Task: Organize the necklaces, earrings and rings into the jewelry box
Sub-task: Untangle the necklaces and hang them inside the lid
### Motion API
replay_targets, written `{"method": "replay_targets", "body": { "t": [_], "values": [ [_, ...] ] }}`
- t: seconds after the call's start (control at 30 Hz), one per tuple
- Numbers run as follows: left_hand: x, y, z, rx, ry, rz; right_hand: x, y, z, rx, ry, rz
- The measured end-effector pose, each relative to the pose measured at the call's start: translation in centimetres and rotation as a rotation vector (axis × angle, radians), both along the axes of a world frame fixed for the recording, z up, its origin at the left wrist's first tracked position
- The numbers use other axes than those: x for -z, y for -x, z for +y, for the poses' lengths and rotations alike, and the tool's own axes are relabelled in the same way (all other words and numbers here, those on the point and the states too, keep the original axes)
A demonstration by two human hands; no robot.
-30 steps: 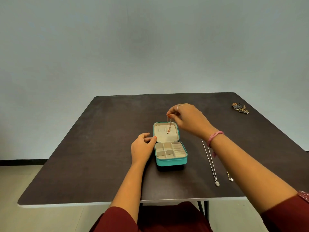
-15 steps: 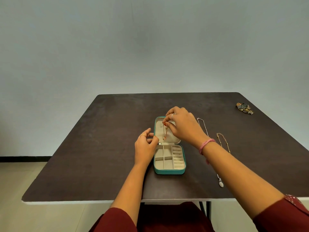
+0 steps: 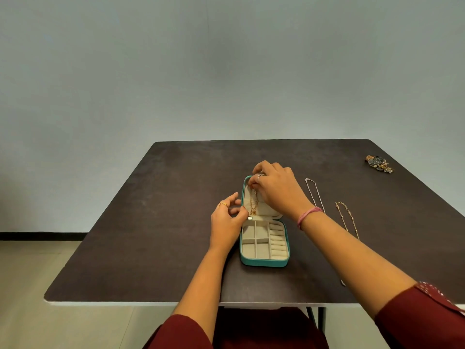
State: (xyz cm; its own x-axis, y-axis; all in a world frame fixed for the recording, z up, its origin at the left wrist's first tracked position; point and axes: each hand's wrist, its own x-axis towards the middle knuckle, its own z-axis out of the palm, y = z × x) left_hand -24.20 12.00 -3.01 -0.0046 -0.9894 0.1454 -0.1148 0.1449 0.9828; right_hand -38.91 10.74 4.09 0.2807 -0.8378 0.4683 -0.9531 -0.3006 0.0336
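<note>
The left hand [image 3: 226,220] rests loosely beside the teal jewelry box [image 3: 264,244]. The right hand [image 3: 275,187] pinches a gold necklace [image 3: 253,202] against the lid. The trays look empty. A silver necklace [image 3: 314,195], gold chain [image 3: 348,220] and earrings [image 3: 379,163] wait on the table [image 3: 151,222].

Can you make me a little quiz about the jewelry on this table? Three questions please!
1. True or false: the teal jewelry box is closed.
2. Which hand is holding the gold pendant necklace against the lid? A) left hand B) right hand
3. Fill in: the silver chain and the beaded gold chain lie on the table, on the ______ side of the box.

Key
1. False, the lid is open.
2. B. The left hand only touches the lid's edge.
3. Right.
</note>
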Motion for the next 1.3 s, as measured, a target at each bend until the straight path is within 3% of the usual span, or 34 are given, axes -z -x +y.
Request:
{"method": "replay_targets", "body": {
  "t": [0.23, 0.43, 0.8, 1.07, 1.3],
  "values": [
    [0.0, -0.1, 0.0, -0.001, -0.002, -0.002, -0.6, 0.4, -0.1, -0.043, -0.018, 0.048],
    [0.0, -0.1, 0.1, 0.005, 0.003, 0.015, -1.1, 0.7, -0.3, -0.086, -0.007, -0.049],
    [-0.2, -0.2, 0.2, 0.012, -0.001, 0.024, -2.4, 1.0, -1.0, -0.081, -0.321, -0.697],
    [-0.2, -0.2, 0.0, -0.008, -0.025, -0.013, -2.4, 2.5, -0.8, -0.110, -0.428, -0.864],
    [-0.2, 0.0, 0.0, -0.072, -0.036, -0.151, -1.4, 6.5, -0.2, -0.016, -0.334, -0.997]
  ]
}}
